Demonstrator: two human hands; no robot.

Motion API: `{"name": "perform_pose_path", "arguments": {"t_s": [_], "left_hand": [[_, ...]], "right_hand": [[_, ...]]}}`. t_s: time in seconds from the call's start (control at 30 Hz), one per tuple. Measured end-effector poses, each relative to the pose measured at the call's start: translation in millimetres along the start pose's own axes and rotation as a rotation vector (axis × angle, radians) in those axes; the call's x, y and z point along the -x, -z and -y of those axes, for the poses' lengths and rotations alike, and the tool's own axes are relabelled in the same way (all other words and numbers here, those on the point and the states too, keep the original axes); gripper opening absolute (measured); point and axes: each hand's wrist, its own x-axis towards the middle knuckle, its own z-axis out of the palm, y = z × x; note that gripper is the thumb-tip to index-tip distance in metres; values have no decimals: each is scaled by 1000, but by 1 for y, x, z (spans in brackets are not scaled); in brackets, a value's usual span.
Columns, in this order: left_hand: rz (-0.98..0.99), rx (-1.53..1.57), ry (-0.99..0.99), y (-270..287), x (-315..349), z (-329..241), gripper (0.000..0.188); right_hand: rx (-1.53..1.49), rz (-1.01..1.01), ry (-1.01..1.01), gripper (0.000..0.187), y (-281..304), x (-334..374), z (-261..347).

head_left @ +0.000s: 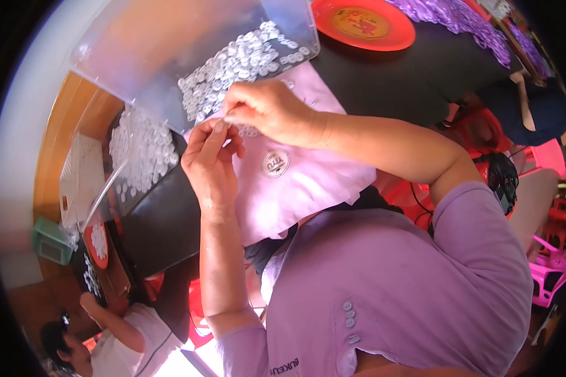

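Upper left: clear plastic bin (170, 38), tilted, white buttons (239, 63) heaped at its lower right corner. Centre: pink cloth (295, 182) on dark table (383, 81), round white label (275, 163) on the cloth. Left hand (210, 157) points up-frame, fingers pinched on the cloth edge. Right hand (267, 110) enters from right, fingertips pinched shut; what it holds is too small to tell. Red plate (365, 24) at top.

Dark table (383, 78). Bearing a pink cloth (308, 182), a clear box (188, 44) of white buttons, a red plate (365, 24). Purple pieces (449, 16) heaped at far edge.
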Motion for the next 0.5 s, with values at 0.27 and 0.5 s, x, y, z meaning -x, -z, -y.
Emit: {"name": "perform_pose_path", "arguments": {"t_s": [0.27,0.5], "left_hand": [[-18,-62,6,-3,1,-2,15],[-57,-63,-6,-3,1,0,13]], "right_hand": [[13,71,26,7,16,-6,5],[206,94,107,5,14,-2,5]]}}
